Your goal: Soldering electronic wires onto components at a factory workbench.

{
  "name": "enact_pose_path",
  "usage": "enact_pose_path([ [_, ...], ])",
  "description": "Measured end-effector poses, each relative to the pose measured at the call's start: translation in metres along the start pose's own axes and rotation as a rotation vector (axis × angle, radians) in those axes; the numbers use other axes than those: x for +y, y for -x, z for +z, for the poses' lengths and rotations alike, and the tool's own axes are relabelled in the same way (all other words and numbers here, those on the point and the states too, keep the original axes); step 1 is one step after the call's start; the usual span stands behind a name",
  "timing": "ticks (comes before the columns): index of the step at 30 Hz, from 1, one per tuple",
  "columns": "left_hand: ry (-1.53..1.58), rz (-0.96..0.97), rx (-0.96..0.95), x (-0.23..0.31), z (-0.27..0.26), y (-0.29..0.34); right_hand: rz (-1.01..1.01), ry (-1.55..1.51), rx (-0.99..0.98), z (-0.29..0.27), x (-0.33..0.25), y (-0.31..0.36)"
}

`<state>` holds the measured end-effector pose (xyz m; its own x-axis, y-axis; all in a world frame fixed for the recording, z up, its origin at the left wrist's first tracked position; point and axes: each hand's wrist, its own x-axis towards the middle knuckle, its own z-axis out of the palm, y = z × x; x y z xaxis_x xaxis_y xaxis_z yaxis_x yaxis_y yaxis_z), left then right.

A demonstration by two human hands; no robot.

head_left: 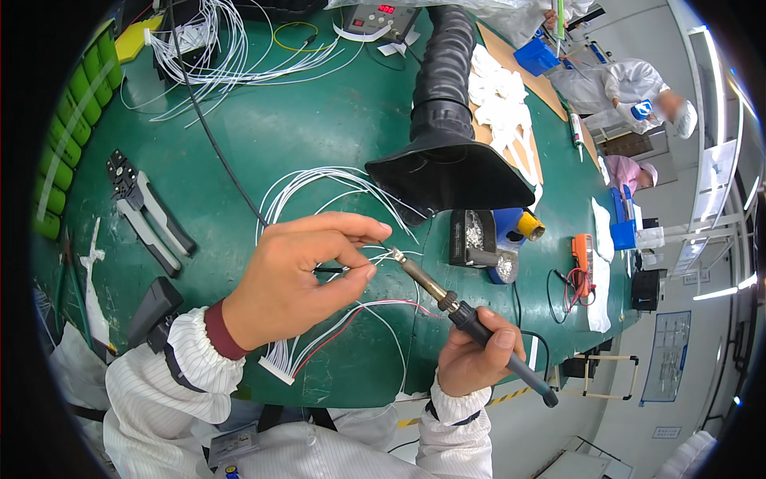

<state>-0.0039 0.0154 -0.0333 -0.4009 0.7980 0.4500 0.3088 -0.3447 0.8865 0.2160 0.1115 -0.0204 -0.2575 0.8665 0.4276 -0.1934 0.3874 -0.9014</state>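
Note:
My right hand [481,351] is wrapped round the dark handle of a soldering iron [471,319]. The iron slants up to the left, and its tip sits just off my left fingertips. A small silvery bit [396,254] shows at that tip; its kind is too small to tell. My left hand [299,275] is curled, thumb and forefinger bent toward each other by thin white wires; what it grips is partly hidden. Below it lies a white connector [276,370] with white wires and a red wire [327,343]. A loop of white wires [319,180] lies beyond the hand.
A black fume-extractor hood [451,172] overhangs the green table [319,104]. Wire strippers [148,211] and green bins [76,124] are at left. A soldering station [375,22], iron stand [511,227], and orange multimeter [583,259] lie farther off. Co-workers [630,88] are at right.

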Motion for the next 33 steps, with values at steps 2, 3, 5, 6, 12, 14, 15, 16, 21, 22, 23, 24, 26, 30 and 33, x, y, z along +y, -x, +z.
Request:
enact_pose_path([
  [2, 0.006, 0.006, 0.002, 0.001, 0.000, -0.001, 0.013, 0.009, 0.016, 0.001, -0.004, 0.000],
  [3, 0.009, 0.006, -0.001, 0.001, 0.000, -0.001, 0.012, 0.010, 0.015, 0.002, -0.006, -0.001],
  [5, 0.011, 0.006, -0.004, 0.001, 0.000, -0.001, 0.014, 0.020, 0.093, 0.006, -0.005, 0.000],
  [6, 0.012, 0.002, 0.000, 0.002, 0.001, -0.001, 0.014, 0.021, 0.093, 0.008, -0.004, 0.000],
  [12, 0.008, -0.005, 0.007, 0.002, 0.001, -0.001, 0.001, 0.010, 0.215, 0.006, 0.001, -0.001],
  [14, 0.008, -0.008, 0.009, 0.003, 0.001, -0.001, -0.025, 0.003, 0.056, -0.001, 0.002, -0.002],
  [15, 0.006, -0.008, 0.007, 0.003, 0.000, -0.001, -0.025, 0.003, 0.056, -0.001, 0.002, -0.002],
  [16, 0.005, -0.009, 0.003, 0.003, 0.000, -0.001, -0.038, 0.006, 0.039, 0.000, 0.002, -0.002],
  [21, 0.006, 0.001, 0.005, 0.001, 0.001, -0.001, -0.059, 0.014, 0.000, -0.001, 0.002, -0.002],
  [22, 0.009, 0.002, 0.007, 0.001, 0.002, -0.001, -0.052, 0.015, -0.005, -0.001, 0.002, -0.002],
  [23, 0.010, 0.001, 0.007, 0.000, 0.002, -0.001, -0.046, 0.015, -0.010, -0.001, 0.002, -0.002],
  [24, 0.012, 0.000, 0.007, 0.000, 0.002, 0.000, -0.045, 0.016, -0.010, -0.001, 0.002, -0.002],
  [26, 0.015, 0.001, 0.008, 0.001, 0.002, 0.000, -0.038, 0.011, -0.006, -0.001, 0.001, -0.002],
  [30, 0.007, -0.002, 0.006, 0.001, 0.001, 0.000, -0.028, 0.009, -0.002, -0.001, 0.001, -0.001],
  [33, 0.005, -0.002, 0.008, 0.001, 0.001, 0.000, -0.049, 0.012, -0.005, -0.001, 0.002, 0.000],
])
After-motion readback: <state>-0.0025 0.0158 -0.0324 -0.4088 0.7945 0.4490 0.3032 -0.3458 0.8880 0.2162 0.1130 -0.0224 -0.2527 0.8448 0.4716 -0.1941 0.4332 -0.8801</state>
